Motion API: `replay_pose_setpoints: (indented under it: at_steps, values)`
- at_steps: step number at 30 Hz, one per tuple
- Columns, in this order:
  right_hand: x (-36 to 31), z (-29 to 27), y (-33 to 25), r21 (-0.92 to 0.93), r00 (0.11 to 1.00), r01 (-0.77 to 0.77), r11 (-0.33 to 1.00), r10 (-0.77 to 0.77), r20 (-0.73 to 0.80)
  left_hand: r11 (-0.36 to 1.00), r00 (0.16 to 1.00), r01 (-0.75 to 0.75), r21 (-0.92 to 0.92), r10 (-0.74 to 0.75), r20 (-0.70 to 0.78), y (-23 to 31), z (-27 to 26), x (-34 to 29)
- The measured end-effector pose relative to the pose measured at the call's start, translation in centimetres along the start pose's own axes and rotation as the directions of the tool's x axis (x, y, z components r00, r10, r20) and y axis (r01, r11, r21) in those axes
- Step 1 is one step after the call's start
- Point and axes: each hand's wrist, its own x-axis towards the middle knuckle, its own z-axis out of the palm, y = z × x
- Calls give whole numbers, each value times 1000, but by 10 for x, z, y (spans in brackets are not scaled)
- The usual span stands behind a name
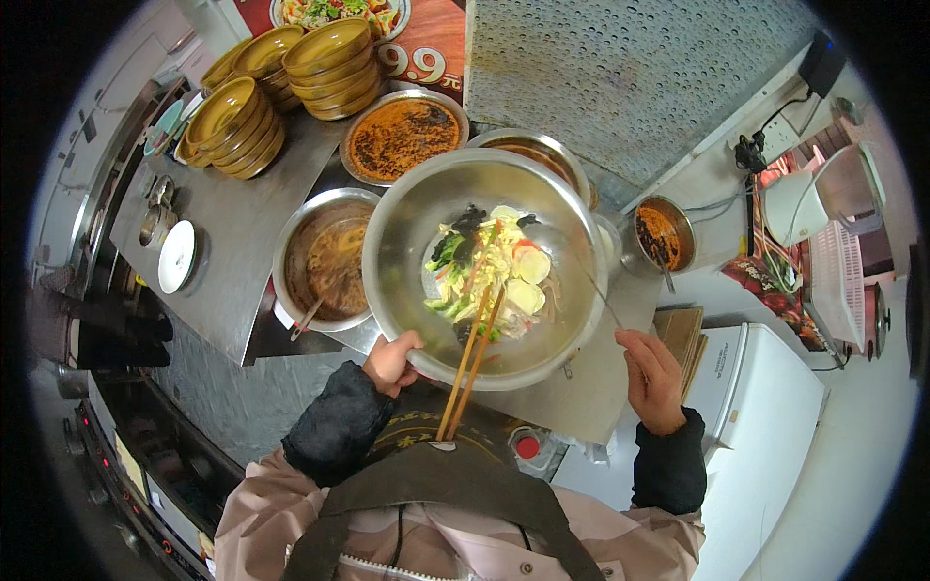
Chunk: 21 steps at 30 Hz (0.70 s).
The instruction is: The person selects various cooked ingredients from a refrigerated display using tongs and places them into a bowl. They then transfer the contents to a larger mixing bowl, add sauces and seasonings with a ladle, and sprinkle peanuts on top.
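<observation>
The left hand (pixel 390 366) clasped the near-left rim of a metal bowl (pixel 402 261) (chopsticks (pixel 477 362) leaned inside); whether the right hand (pixel 654 380) gripped the thin handle (pixel 604 300), I couldn't tell.

1. Left hand (pixel 390 363): closed, fingers curled under, thumb on top and directed toward the right.
2. Left forearm (pixel 336 423): sleeved in black, angled upward and to the right.
3. Right hand (pixel 652 381): back upward, fingers close together and slightly bent, pointing up and left (whether the fingertips pinch cannot be determined).
4. Right forearm (pixel 670 463): sleeved in black, nearly vertical in view.
5. Hand spacing: well apart.
</observation>
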Motion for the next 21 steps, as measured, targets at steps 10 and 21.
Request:
replay_pose_setpoints:
  at_steps: [10, 21]
  values:
    - [-22, -7, 90, 959, 576, -143, 247, 808, -122, 999, 994, 10, -35, -14, -106, -6, -22, -2]
    - [-29, 109, 204, 625, 644, -446, 641, 715, -273, 994, 963, -81, -72, 60, -262, 0, -84, -45]
